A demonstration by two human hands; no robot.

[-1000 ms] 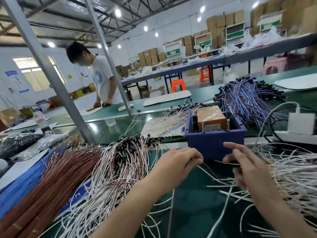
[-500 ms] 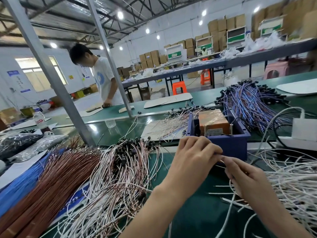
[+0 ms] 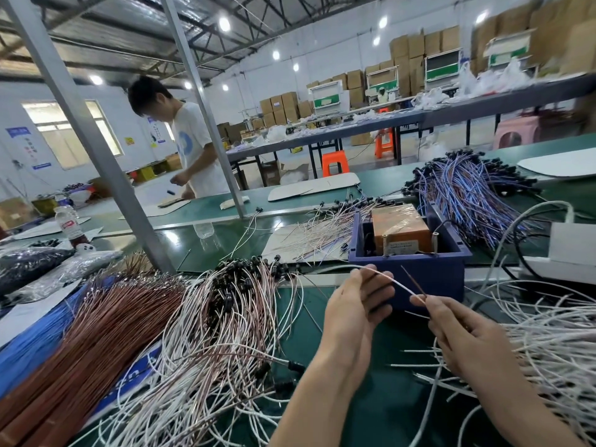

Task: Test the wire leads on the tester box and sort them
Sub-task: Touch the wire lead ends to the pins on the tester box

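Spanning the short gap between the two hands, a white wire lead [image 3: 392,280] is held just in front of the near wall of the tester box [image 3: 419,275] and slightly above the green table [image 3: 371,401]. The left hand [image 3: 358,304] has its fingers curled round the lead's left part. The right hand [image 3: 458,330] pinches the lead's right end between thumb and forefinger. The hands are apart but close, joined only by the lead. A thin brown strand [image 3: 413,280] stands up at a slant from the right fingertips; whether it belongs to the lead cannot be told.

The tester box is a blue open tray holding an orange unit [image 3: 400,222] wrapped in clear film, with two upright metal posts at the near edge.

To the right of the hands lies a heap of loose white leads [image 3: 548,343]. To the left lies a spread pile of white-and-pink leads with black ends [image 3: 225,317], then a bundle of brown wires [image 3: 96,333], then blue wires [image 3: 25,346] at the left edge.

Behind the box on its left, pale leads [image 3: 319,235] rest on a white card. Far right of the box sits a blue-and-purple bundle [image 3: 467,198], with a white power unit [image 3: 572,250] nearer.

A water bottle [image 3: 66,221] stands at far left. Another person [image 3: 193,150] stands at the table's far side.
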